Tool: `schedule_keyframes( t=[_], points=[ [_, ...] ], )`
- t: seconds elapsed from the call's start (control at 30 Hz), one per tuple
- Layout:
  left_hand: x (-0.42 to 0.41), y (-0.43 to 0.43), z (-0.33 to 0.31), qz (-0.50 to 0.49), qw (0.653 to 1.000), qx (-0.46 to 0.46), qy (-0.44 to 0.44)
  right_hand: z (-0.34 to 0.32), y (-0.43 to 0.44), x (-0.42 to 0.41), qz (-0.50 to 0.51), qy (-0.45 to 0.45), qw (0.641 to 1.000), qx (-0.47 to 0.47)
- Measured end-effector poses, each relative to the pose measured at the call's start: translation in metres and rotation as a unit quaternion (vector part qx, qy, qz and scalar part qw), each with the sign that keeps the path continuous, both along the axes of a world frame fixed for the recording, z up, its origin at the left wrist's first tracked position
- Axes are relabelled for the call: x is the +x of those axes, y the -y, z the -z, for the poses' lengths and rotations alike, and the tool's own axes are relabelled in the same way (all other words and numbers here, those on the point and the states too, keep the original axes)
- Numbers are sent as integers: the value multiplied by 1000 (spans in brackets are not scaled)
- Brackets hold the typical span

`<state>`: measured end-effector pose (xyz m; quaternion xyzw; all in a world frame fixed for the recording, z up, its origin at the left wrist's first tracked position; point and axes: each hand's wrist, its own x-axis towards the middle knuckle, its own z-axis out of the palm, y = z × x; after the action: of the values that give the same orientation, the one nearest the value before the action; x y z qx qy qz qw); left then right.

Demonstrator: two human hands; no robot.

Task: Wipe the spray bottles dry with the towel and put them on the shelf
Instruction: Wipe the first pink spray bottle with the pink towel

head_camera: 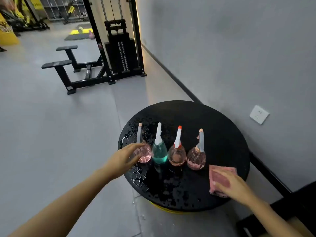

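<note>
The left hand (125, 159), fingers straight, half hides the leftmost bottle (145, 155). The right hand (235, 186) lies flat on the towel (219, 181).

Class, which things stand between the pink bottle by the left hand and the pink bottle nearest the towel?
The head view shows two between them: the teal bottle and the red-nozzled bottle, upright, side by side.
</note>
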<state>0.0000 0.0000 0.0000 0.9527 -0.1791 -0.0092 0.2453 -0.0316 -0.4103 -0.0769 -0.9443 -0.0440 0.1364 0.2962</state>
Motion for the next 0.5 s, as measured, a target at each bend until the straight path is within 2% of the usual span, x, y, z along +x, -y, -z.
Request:
schedule_keyframes(
  t=[0.13,0.23,0.33,0.5],
  points=[
    [12,-5,17,-31,999,-32,-22,26,4,9,16,-10,999,-47],
    [23,-9,34,-60,996,-56,-29,51,2,18,22,-49,987,-154],
    [39,-15,49,-101,991,-74,-38,75,1,25,42,-82,971,-220],
    [67,-19,76,-134,983,-103,-71,104,-9,22,106,-76,968,-213]
  ],
)
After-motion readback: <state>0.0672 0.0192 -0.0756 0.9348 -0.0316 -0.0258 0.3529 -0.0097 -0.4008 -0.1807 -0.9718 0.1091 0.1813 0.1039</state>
